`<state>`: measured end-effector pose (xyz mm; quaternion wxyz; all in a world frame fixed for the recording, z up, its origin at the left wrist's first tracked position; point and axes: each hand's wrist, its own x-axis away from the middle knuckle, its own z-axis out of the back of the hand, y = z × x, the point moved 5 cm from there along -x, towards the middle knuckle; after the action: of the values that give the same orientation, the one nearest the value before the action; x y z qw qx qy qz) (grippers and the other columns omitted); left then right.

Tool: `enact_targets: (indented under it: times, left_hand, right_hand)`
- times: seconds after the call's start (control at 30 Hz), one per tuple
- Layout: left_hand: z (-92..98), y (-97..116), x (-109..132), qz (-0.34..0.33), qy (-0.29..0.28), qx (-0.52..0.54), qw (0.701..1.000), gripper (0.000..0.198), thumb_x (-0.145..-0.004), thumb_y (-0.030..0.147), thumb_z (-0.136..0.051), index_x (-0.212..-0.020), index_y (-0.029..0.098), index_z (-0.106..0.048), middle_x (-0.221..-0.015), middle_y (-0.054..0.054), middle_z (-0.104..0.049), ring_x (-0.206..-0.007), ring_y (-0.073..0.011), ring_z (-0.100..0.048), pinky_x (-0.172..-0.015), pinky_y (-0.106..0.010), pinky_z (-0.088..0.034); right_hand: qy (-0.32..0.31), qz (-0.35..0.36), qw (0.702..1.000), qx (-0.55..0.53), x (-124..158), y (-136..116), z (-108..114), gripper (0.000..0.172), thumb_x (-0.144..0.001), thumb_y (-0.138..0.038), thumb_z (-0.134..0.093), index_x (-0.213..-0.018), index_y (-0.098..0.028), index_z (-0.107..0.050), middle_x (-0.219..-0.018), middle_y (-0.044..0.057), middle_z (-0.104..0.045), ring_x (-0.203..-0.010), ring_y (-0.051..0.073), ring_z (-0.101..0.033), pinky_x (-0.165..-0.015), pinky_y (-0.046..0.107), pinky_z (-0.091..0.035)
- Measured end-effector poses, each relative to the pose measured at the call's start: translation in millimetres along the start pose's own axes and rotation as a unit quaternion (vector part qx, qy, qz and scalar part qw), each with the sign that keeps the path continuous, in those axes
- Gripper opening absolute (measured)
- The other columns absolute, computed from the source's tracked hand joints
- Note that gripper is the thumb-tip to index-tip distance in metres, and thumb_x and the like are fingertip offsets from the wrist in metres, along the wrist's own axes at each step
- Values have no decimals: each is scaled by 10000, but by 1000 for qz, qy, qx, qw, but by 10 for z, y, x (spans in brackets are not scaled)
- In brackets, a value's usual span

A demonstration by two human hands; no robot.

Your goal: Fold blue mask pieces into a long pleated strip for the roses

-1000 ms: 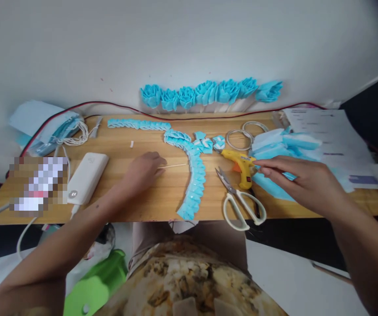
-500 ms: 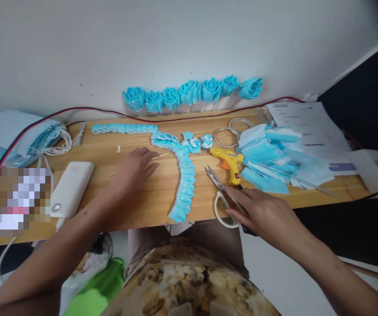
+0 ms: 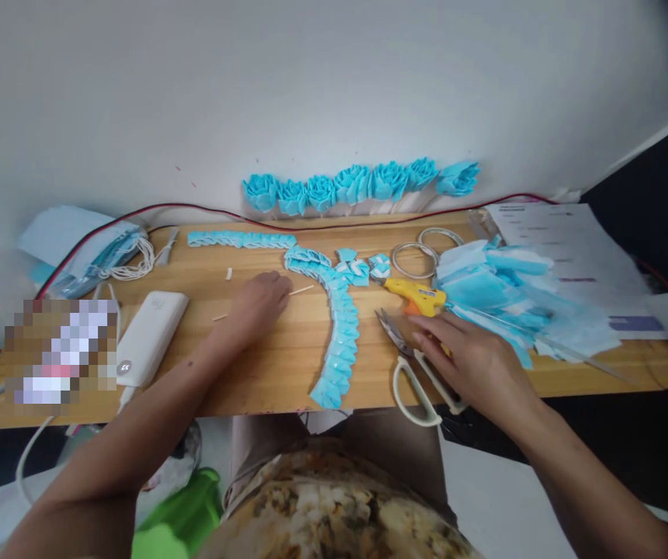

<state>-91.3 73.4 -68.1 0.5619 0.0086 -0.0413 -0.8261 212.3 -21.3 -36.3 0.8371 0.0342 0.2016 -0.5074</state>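
Note:
My left hand (image 3: 261,303) rests knuckles-up on the wooden table (image 3: 275,365), fingers curled down over a thin wooden stick (image 3: 302,289) whose two ends stick out on either side. Just right of it lies a curved strip of folded blue pieces (image 3: 342,334). My right hand (image 3: 467,361) lies with its fingers stretched over the white-handled scissors (image 3: 396,380) and the grip of the yellow glue gun (image 3: 418,293); I see nothing gripped in it.
Blue fabric roses (image 3: 362,185) line the wall, with a straight blue strip (image 3: 240,239) below. A pile of blue masks (image 3: 502,287), wire rings (image 3: 412,260) and papers (image 3: 560,241) lie right. A white power bank (image 3: 150,338) and more masks (image 3: 89,248) lie left.
My right hand came down from the mask pile to the scissors' handles, then slid up toward the glue gun's grip. My left hand stayed on the stick.

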Motion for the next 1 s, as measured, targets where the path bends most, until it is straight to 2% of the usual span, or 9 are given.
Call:
enact_targets:
  times: [0.13,0.23,0.33,0.47,0.57,0.7,0.8,0.9,1.0]
  left_hand:
    - [81,-240,74,20,-42,-3,999,233,-968,260,-473,-908,201,-691,-966,-104,-733,-906,-277,-683,-779,-362,-508]
    - [278,-348,32,12,46,13,999,238,-952,339,-564,-1077,197,-709,-1125,-121,-736,-1060,-307,-671,-914,-407,-510]
    - [390,-193,-158,-30,136,24,990,317,-956,333,-593,-1222,190,-686,-1278,-134,-704,-1201,-317,-624,-1036,-449,-465]
    - [325,202,-508,-102,146,11,984,368,-911,204,-616,-1273,175,-679,-1386,-152,-658,-1269,-333,-591,-1070,-484,-430]
    - [269,341,-682,-101,129,-5,986,323,-912,152,-552,-1185,159,-725,-1288,-153,-705,-1208,-332,-623,-1038,-480,-441]
    - [251,249,-793,-51,137,43,988,283,-934,165,-498,-975,154,-778,-1065,-139,-769,-1082,-317,-679,-986,-453,-476]
    - [279,7,-825,18,230,205,951,253,-921,200,-551,-1025,183,-780,-1109,-91,-785,-1083,-270,-695,-975,-386,-506]
    - [235,-228,-821,69,278,404,868,235,-901,208,-580,-1027,159,-773,-1048,-75,-794,-979,-224,-727,-888,-324,-549]
    - [256,-305,-726,76,306,454,834,219,-891,200,-591,-1008,149,-768,-1003,-78,-792,-935,-210,-730,-868,-317,-560]
  right_hand:
    - [20,-10,999,-43,-102,48,25,303,-1041,-266,-459,-1140,-225,-742,-1048,81,-786,-935,238,-755,-792,362,-581]
    - [17,-16,998,-59,-274,86,42,307,-1033,-267,-468,-1118,-215,-758,-994,78,-787,-883,237,-749,-748,355,-566]
    - [6,-17,996,-85,-586,85,-21,319,-1020,-277,-476,-1125,-217,-771,-1021,86,-788,-914,247,-744,-762,356,-552]
    - [-5,-7,995,-101,-1057,86,-208,332,-1005,-278,-479,-1122,-224,-785,-1034,89,-792,-950,255,-734,-814,357,-528]
    - [-23,-16,995,-96,-1312,136,-350,348,-1009,-280,-473,-1161,-216,-779,-1091,89,-794,-1006,261,-730,-842,352,-516]
    - [-40,-38,993,-107,-1508,167,-439,346,-993,-268,-499,-1180,-195,-781,-1179,108,-783,-1071,290,-723,-893,383,-520]
    - [-35,-42,991,-126,-1610,137,-456,336,-981,-259,-515,-1167,-196,-787,-1186,107,-781,-1074,292,-722,-917,400,-525]
    - [-20,-54,985,-161,-1707,114,-507,336,-954,-251,-543,-1193,-210,-777,-1164,90,-787,-1067,272,-721,-939,395,-527]
    - [-25,-76,961,-264,-1794,65,-620,394,-929,-276,-572,-1287,-209,-721,-1107,83,-795,-987,252,-728,-881,394,-557]
